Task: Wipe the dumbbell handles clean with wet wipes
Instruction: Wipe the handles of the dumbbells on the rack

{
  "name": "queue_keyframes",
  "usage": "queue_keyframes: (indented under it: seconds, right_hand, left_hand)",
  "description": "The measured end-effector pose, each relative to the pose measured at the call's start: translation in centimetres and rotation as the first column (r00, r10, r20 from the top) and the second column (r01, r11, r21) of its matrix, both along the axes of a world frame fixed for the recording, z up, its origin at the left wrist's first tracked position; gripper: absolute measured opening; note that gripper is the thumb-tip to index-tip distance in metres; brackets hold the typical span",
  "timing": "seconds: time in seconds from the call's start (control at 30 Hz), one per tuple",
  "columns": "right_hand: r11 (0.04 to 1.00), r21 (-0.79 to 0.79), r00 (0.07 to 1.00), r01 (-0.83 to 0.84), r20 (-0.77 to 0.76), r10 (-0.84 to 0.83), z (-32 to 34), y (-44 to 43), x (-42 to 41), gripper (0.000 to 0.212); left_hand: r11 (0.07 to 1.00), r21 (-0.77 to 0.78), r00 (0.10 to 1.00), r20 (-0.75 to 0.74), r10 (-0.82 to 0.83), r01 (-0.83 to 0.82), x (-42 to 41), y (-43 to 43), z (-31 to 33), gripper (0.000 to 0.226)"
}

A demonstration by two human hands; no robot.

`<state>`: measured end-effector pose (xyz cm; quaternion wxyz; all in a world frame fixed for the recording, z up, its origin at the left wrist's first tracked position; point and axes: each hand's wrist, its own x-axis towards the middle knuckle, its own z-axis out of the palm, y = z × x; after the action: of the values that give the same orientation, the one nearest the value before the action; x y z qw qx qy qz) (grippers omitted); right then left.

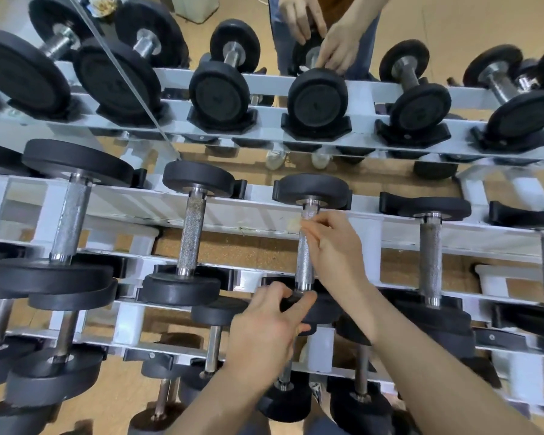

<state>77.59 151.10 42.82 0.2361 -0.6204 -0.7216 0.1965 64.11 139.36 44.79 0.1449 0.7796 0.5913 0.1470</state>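
A white rack stands against a mirror, with black-headed dumbbells lying across its tiers, handles pointing away from the person. The dumbbell being worked on lies in the top tier, near the middle. It sits between a left neighbour and a right neighbour, each well apart from it. More dumbbells fill the lower tiers, partly hidden by both forearms. The mirror repeats the row and the two hands.

The left hand reaches in from below. Its thumb and fingers curl over the rim of the near head and grip it. The right hand comes from the right and covers the right side of the handle. Its fingers are bent and bunched together at the handle's upper part, just under the far head, closing on the metal. That spot is blurred, so whether they press anything to it cannot be told
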Motion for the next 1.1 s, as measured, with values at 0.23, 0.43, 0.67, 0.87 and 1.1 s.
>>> queue_keyframes:
  seconds: [0.23, 0.43, 0.67, 0.87, 1.1]
  right_hand:
    - [0.951, 0.023, 0.928, -0.309, 0.225, 0.297, 1.6, 1.7, 1.0, 0.023]
    - [0.697, -0.357, 0.775, -0.622, -0.151, 0.614, 2.1, -0.7, 3.2, 0.011]
    - [0.700, -0.397, 0.802, -0.594, -0.220, 0.556, 2.1, -2.0, 3.2, 0.013]
    - [0.698, -0.620, 0.934, -0.357, -0.216, 0.286, 1.4, -1.9, 6.2, 0.019]
    - [0.797, -0.552, 0.960, -0.246, -0.253, 0.121, 2.0, -4.3, 3.0, 0.028]
  left_hand:
    - [0.999, 0.008, 0.984, -0.173, -0.035, 0.037, 1.6, 0.1, -0.2, 0.073]
    - [0.999, 0.009, 0.999, -0.022, -0.039, 0.039, 0.6, -0.3, -0.1, 0.080]
    - [0.999, -0.038, 0.998, 0.056, 0.019, -0.017, 0.9, -1.1, 0.6, 0.050]
    - [0.995, -0.090, 0.997, 0.055, 0.051, -0.046, 0.9, -1.4, 0.9, 0.050]
    - [0.978, -0.152, 0.981, 0.111, 0.158, -0.141, 1.4, -0.7, 1.6, 0.041]
